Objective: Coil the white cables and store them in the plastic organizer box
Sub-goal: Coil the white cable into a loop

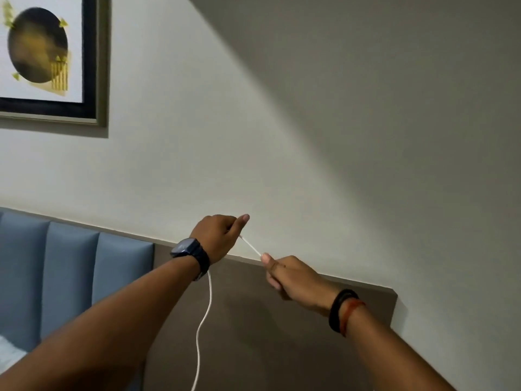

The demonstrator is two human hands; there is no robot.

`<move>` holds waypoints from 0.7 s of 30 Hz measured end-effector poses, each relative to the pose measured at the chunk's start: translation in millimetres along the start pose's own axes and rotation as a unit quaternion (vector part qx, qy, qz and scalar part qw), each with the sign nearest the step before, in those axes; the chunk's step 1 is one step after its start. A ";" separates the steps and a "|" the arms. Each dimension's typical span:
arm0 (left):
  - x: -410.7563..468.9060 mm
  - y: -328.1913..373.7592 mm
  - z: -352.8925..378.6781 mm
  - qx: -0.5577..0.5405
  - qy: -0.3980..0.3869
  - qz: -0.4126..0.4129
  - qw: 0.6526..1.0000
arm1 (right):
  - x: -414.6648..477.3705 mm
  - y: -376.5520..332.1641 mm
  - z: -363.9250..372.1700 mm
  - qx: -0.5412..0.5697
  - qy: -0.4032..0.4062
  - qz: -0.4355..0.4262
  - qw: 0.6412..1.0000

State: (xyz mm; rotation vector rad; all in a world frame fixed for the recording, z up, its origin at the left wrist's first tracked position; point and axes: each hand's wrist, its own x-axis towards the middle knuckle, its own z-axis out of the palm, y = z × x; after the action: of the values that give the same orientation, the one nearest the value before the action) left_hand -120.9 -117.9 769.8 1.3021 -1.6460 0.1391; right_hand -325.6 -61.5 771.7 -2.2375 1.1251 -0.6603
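A thin white cable [205, 317] is stretched taut between both raised hands. My left hand [218, 235], with a dark watch on its wrist, is closed around it, thumb sticking up. My right hand [293, 280], with dark and orange bands on its wrist, pinches the cable's end a short way to the right and lower. From under my left wrist the rest of the cable hangs down in a loose curve and leaves the bottom of the view. The plastic organizer box is not in view.
A pale wall fills most of the view. A grey-brown headboard panel [282, 334] runs behind my hands, with blue padded panels [70, 277] to its left. A framed picture [48, 55] hangs at the upper left. White bedding [8, 354] shows at the lower left.
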 end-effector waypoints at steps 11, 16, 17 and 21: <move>-26.4 40.1 30.6 -0.107 -0.144 -0.042 0.983 | -0.4 -55.9 -27.6 0.555 0.161 -0.266 0.772; -37.7 37.0 21.8 -0.084 -0.185 -0.037 0.978 | 13.4 -32.6 -72.3 0.205 0.574 -0.134 0.781; -35.9 34.4 16.4 -0.080 -0.173 -0.032 0.981 | 13.8 -24.5 -75.4 0.113 0.578 -0.094 0.803; -22.2 19.2 -7.4 -0.038 -0.123 -0.013 0.992 | 2.6 -4.2 -62.4 -0.201 0.296 0.075 0.931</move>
State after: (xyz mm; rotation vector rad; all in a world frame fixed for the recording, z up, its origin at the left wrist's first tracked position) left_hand -133.0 -90.5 765.9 1.3225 -1.8213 -0.1024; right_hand -361.5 -77.0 820.5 -2.3045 1.8477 -1.1762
